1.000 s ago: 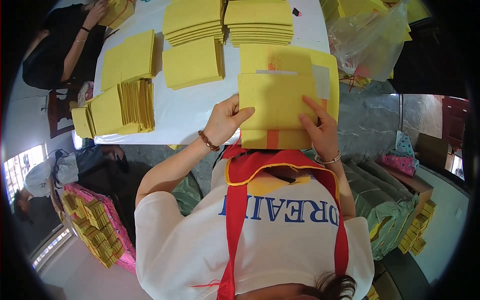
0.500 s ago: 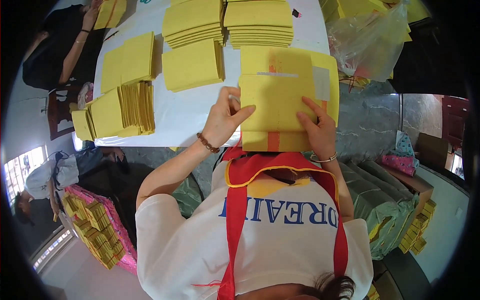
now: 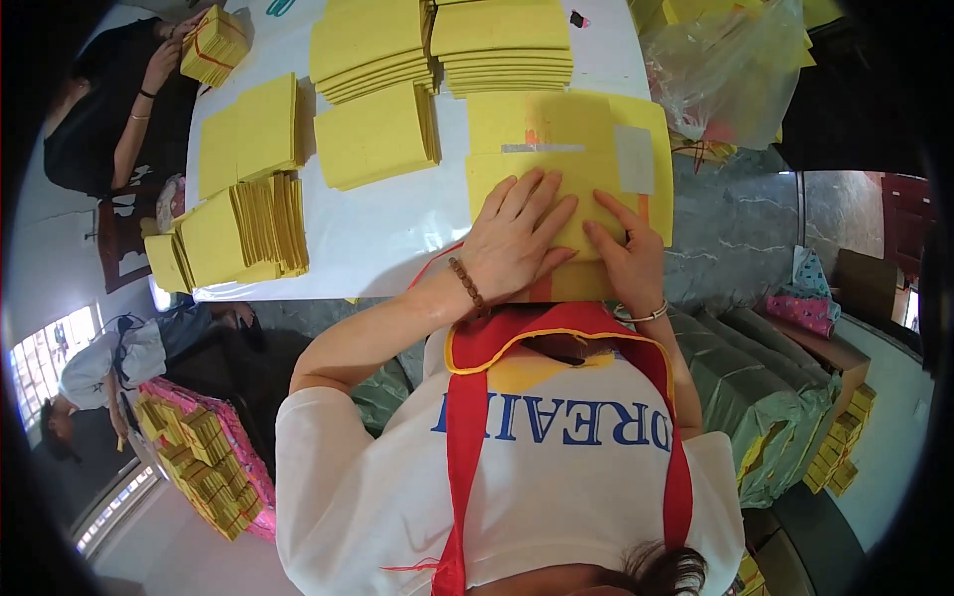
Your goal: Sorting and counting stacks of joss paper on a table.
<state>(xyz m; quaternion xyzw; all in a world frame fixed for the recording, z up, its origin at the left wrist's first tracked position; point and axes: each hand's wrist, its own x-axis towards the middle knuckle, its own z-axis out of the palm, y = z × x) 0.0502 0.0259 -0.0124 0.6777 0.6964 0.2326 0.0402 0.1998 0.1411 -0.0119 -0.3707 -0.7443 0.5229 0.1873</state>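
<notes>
Filling most of the upper middle, a white desk (image 3: pixel 368 233) is pretty well loaded with yellow paper stuff. A left tall pile (image 3: pixel 366 40) and a right tall pile (image 3: pixel 502 40) are set toward the far side, a fanned stack (image 3: pixel 268 223) is strung out along the left edge, and a short stack (image 3: pixel 373 137) is parked in front of the left tall pile. The folded yellow card (image 3: pixel 581 169) is laid flat at the near right corner, just beside the red apron (image 3: pixel 527 318). On its flap the left hand (image 3: pixel 507 233) is spread palm-down, fingers a bit apart, thumb stuck out, nothing gripped. The flap's right side is touched by the right hand (image 3: pixel 631 253), thumb and index opened in a wide V; its other fingers can't really be made out. As for edges, the desk's near and right ones are both reached by the card. Bare room is left on the card's left side, partly crossed by the left forearm (image 3: pixel 388 328), while only a sliver is left behind, before the right tall pile.
</notes>
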